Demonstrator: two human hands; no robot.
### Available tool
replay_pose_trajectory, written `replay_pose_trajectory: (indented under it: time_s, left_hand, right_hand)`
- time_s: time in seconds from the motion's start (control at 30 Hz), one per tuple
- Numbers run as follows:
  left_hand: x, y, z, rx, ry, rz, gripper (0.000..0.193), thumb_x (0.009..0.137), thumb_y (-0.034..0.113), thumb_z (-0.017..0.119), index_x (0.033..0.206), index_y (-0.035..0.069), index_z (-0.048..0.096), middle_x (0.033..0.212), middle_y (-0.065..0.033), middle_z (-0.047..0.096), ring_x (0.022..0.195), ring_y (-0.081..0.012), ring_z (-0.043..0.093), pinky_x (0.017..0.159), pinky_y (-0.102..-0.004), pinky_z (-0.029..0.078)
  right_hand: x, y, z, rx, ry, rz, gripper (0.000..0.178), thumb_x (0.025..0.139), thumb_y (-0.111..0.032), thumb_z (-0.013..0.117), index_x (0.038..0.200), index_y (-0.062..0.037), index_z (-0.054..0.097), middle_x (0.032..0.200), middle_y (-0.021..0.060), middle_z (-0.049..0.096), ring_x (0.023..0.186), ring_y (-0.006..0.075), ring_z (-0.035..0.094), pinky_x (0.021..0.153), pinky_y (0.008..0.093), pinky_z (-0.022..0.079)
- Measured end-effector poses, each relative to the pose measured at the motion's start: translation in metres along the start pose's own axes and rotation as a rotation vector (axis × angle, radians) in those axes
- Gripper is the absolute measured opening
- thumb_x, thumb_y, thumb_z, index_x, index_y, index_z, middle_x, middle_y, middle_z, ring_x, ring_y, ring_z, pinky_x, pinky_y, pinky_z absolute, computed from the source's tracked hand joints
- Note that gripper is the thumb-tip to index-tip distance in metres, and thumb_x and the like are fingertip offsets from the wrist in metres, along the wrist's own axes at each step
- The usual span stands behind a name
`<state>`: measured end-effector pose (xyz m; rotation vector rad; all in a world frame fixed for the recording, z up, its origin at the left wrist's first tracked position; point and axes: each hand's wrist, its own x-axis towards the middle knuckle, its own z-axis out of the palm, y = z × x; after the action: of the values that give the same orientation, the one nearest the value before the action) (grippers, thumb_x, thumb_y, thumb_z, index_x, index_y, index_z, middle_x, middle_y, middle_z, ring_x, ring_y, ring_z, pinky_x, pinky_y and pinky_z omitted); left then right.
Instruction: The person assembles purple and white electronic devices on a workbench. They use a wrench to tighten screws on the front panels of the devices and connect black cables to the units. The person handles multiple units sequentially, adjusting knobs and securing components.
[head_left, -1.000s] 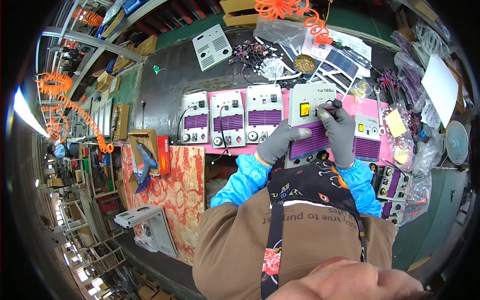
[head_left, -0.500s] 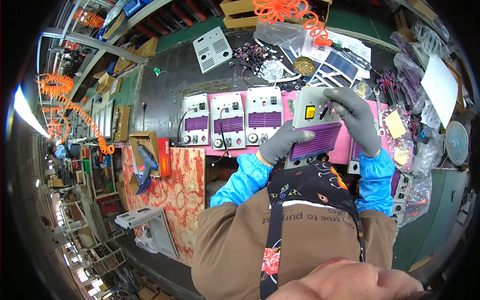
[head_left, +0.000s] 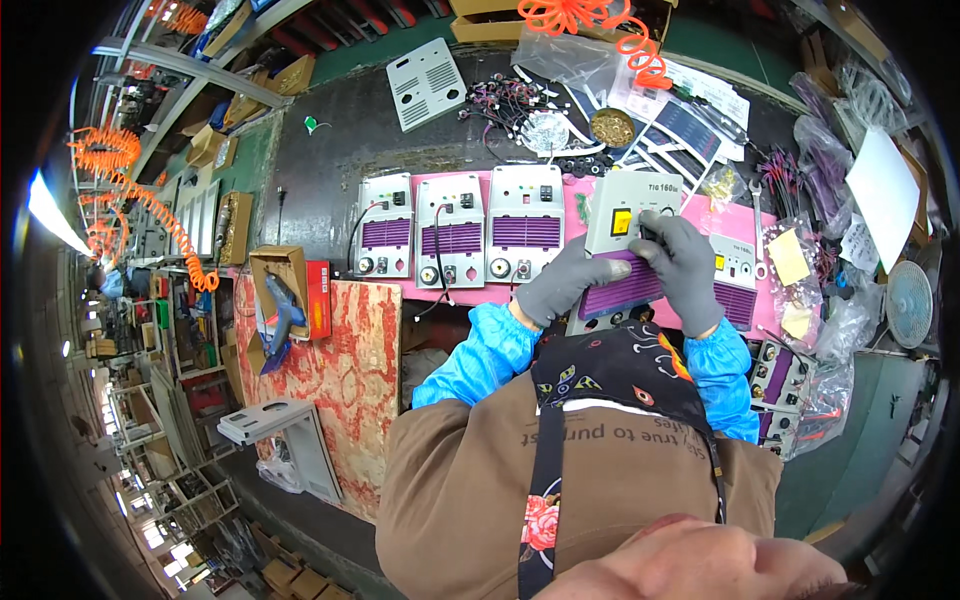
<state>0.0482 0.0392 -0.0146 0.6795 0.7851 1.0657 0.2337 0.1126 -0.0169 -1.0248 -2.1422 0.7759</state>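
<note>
Bringing the right hand onto the face of the welder front panel

The panel sits right of centre in the frame, just above the wearer's apron, tilted, with one yellow rocker switch and one purple grille facing up. The left hand is closed round its left side, thumb flat on the grille. Half a second ago the right hand was at the panel's upper right corner; now it has come down onto the face, right of the switch. Its fingers are bent in close to the thumb at a small dark part; whether they pinch it cannot be told. Both hands are therefore engaged with this single panel, the left supporting, the right at its controls.

On the pink sheet, three similar panels stand in a row left of centre, two with black cables; one more panel lies to the right. At least two others show at the lower right. Farther out are one vented grey plate at upper centre, one bowl of small parts, one wrench and two yellow cards.
</note>
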Motion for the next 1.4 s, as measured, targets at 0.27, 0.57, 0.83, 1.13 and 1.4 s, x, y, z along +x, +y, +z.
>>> replay_pose_trajectory:
  time_s: [0.27,0.57,0.83,1.13,1.4]
  left_hand:
    - [0.004,0.002,-0.004,0.024,-0.002,0.004,0.059,0.086,0.019,0.07,0.138,-0.001,0.049,0.127,-0.0115,0.062,0.114,-0.0212,0.062,0.099,-0.036,0.049]
    - [0.001,0.006,0.002,0.045,-0.039,-0.007,0.062,0.086,0.018,0.068,0.14,-0.002,0.047,0.131,-0.0132,0.059,0.119,-0.0224,0.058,0.104,-0.0361,0.044]
    - [0.006,0.001,-0.001,0.082,-0.061,-0.013,0.062,0.086,0.018,0.07,0.14,-0.003,0.047,0.131,-0.0133,0.059,0.117,-0.0218,0.059,0.102,-0.036,0.046]
    - [0.008,-0.012,-0.008,0.076,-0.056,0.004,0.063,0.086,0.017,0.07,0.141,-0.002,0.045,0.131,-0.0116,0.059,0.118,-0.019,0.058,0.102,-0.0343,0.045]
    - [0.017,-0.013,-0.003,0.091,0.063,-0.013,0.055,0.085,0.013,0.071,0.134,-0.001,0.051,0.12,-0.0109,0.065,0.104,-0.0165,0.064,0.092,-0.0318,0.051]
  right_hand:
    - [0.01,-0.001,-0.012,-0.212,-0.026,-0.162,0.034,0.082,-0.018,0.075,0.114,-0.0082,0.066,0.091,0.0102,0.066,0.085,0.0297,0.065,0.071,0.0387,0.051]
    - [0.014,0.023,-0.027,0.065,-0.146,-0.201,0.035,0.08,-0.02,0.078,0.11,-0.0052,0.068,0.088,0.0095,0.063,0.08,0.0255,0.062,0.072,0.0359,0.05]
    - [0.053,0.004,-0.045,-0.226,-0.052,-0.234,0.08,0.061,-0.027,0.085,0.132,-0.0086,0.055,0.116,0.0143,0.058,0.109,0.0349,0.056,0.092,0.044,0.046]
    - [0.064,0.0,-0.044,-0.155,-0.342,0.074,0.068,0.052,-0.019,0.084,0.114,-0.0037,0.062,0.099,0.0161,0.061,0.1,0.0359,0.058,0.084,0.044,0.048]
    - [0.06,0.033,-0.04,0.341,-0.378,0.463,0.047,0.066,-0.015,0.079,0.106,0.0022,0.062,0.087,0.0085,0.064,0.079,0.0147,0.061,0.068,0.0276,0.048]
